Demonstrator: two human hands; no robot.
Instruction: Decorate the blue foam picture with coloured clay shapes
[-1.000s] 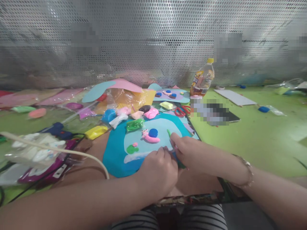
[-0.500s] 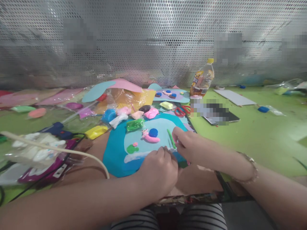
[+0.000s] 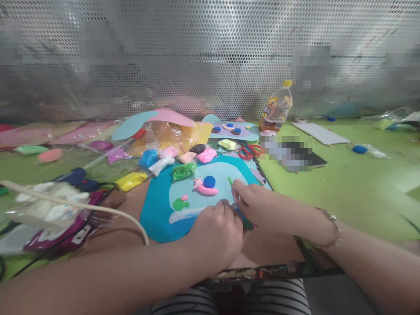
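Note:
Blue paper [image 3: 154,214] with a pale blue inner shape lies in front of me. On it are a pink clay snail body [image 3: 206,190] with a blue round shell [image 3: 209,182], a green clay leaf [image 3: 181,204] with a pink flower, and a white clay band [image 3: 187,213]. My left hand [image 3: 218,234] rests curled on the paper's lower edge; what its fingers hold, if anything, is hidden. At the paper's right side, my right hand [image 3: 254,203] has its fingers pinched over a thin green clay strip [image 3: 230,180], whose upper tip still shows.
Several wrapped clay packets lie behind the paper, among them a green one [image 3: 183,171] and a yellow one [image 3: 131,180]. Red-handled scissors [image 3: 249,152], a bottle [image 3: 277,109] and a dark tablet-like object [image 3: 316,158] are further back. A pale cable [image 3: 98,208] crosses the left.
My right hand has moved a little left and now covers most of the green clay strip. My left hand has stayed in place.

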